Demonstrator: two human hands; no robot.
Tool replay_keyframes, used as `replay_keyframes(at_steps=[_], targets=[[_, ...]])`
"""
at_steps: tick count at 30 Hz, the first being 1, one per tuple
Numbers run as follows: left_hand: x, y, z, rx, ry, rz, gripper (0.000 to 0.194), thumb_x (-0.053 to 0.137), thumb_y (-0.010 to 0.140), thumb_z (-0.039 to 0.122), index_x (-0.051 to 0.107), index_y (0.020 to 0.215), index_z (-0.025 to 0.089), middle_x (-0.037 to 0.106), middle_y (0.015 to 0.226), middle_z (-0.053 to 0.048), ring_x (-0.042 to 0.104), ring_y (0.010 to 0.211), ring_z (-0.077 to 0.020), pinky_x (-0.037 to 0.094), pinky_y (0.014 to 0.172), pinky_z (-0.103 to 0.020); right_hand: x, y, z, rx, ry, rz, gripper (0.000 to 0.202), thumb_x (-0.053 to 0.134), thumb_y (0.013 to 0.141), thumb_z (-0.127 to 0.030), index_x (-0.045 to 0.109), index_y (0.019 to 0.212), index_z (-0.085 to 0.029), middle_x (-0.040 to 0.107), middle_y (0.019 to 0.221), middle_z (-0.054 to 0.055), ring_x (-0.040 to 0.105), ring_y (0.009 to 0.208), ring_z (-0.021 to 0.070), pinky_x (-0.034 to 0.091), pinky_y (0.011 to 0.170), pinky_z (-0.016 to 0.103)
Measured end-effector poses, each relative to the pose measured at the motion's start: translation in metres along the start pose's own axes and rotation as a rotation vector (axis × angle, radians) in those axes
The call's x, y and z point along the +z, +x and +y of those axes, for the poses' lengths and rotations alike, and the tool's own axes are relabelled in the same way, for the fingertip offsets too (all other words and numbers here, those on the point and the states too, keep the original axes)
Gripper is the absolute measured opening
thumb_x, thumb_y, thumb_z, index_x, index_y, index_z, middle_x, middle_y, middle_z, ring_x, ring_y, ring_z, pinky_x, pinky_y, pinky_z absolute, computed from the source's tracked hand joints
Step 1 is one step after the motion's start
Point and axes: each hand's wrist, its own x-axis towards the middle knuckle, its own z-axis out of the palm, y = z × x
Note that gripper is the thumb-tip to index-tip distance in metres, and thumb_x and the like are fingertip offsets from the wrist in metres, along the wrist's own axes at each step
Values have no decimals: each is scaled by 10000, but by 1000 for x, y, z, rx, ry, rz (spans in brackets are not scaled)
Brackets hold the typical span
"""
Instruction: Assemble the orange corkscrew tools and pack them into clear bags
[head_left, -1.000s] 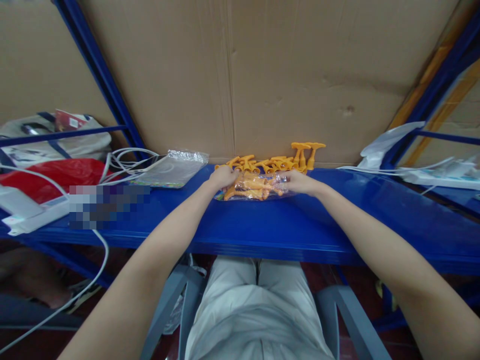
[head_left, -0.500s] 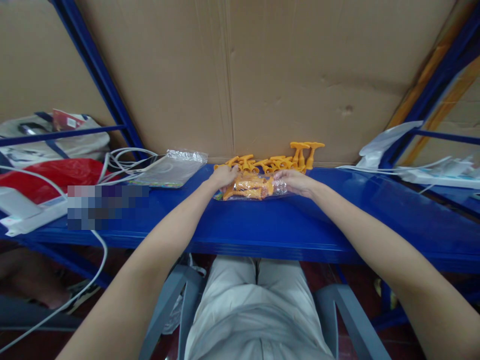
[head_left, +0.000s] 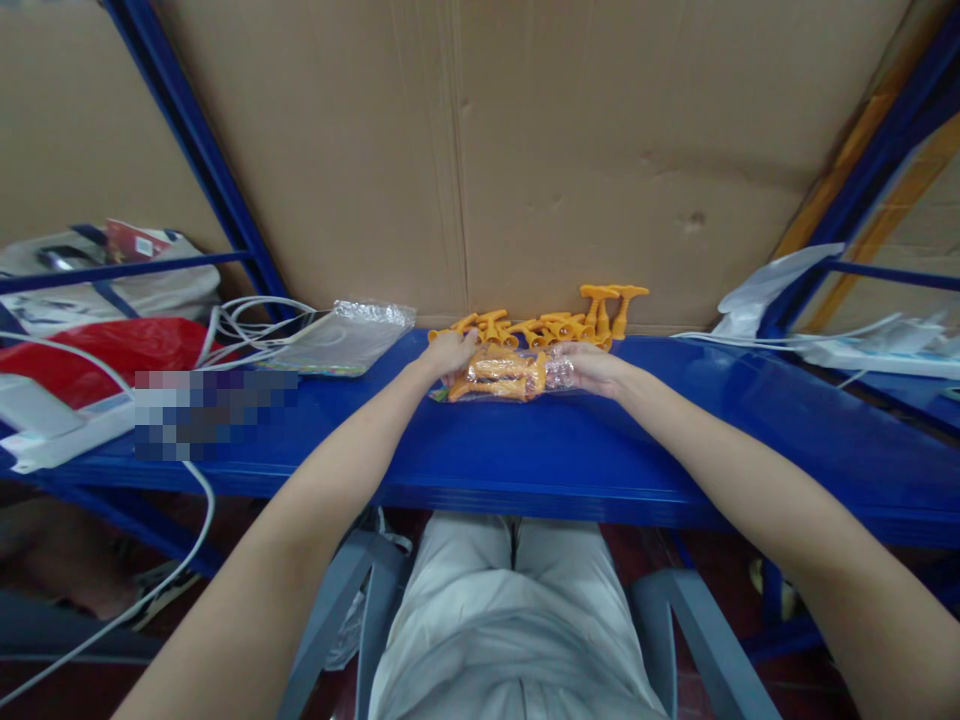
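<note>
A clear plastic bag (head_left: pixel 501 380) with several orange T-shaped plastic pieces inside lies on the blue table (head_left: pixel 540 450). My left hand (head_left: pixel 451 352) grips the bag's left end. At its right end, my right hand (head_left: pixel 589 368) holds the crinkled plastic, with some fingers hidden by it. Behind the bag, against the cardboard, are several loose orange pieces (head_left: pixel 559 327). A few of these stand upright (head_left: pixel 599 308) at the right of the pile.
Flat clear packages (head_left: pixel 341 340) lie left of the pile. Farther left are white cables (head_left: pixel 259 305), a red bag (head_left: pixel 135 345) and a power strip (head_left: pixel 71 435). Another strip (head_left: pixel 885 350) sits at the right. Cardboard (head_left: pixel 525 150) closes the back. A person's leg shows at lower left.
The orange pieces inside the bag have shifted slightly, and my right hand has moved a little behind the bag's right end. My left hand is nearly still.
</note>
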Motion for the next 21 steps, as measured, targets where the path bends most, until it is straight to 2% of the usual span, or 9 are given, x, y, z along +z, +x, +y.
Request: replay_keyframes(at_steps=[5,8,11,17,21], targets=[[0,-1,-1,20,39,22,660,187,1003,462,735,948,98,678,601,-139,720,646,-244,555,639,-297,-1,-2,2,-9,-72,6,205,684,718,0,570,659,-161,624,576,-9,596,541,85,572,665,225],[-1,-3,-1,87,142,118,558,312,973,478,744,917,130,741,790,-159,727,860,-283,549,765,-326,-1,-2,4,-8,-180,2,182,707,704,-23,589,656,-154,627,579,6,587,540,94,547,637,231],[-2,-6,1,122,245,231,457,440,914,515,744,963,177,751,1007,-135,678,1048,-302,519,875,-340,-3,0,6,-26,-293,0,169,725,691,-63,589,645,-153,619,575,5,547,510,83,487,550,205],[0,-11,5,160,259,267,391,495,905,436,717,1049,149,719,1120,-142,647,1111,-303,504,904,-337,-12,1,-4,-25,-360,51,42,633,728,-156,624,688,-166,618,582,19,533,512,104,450,507,221],[4,-4,2,243,246,256,342,491,920,375,713,1036,143,705,1136,-140,647,1101,-284,493,934,-340,-19,-5,-21,48,-344,65,321,470,884,-312,627,647,-162,631,564,79,563,536,142,451,541,254]])
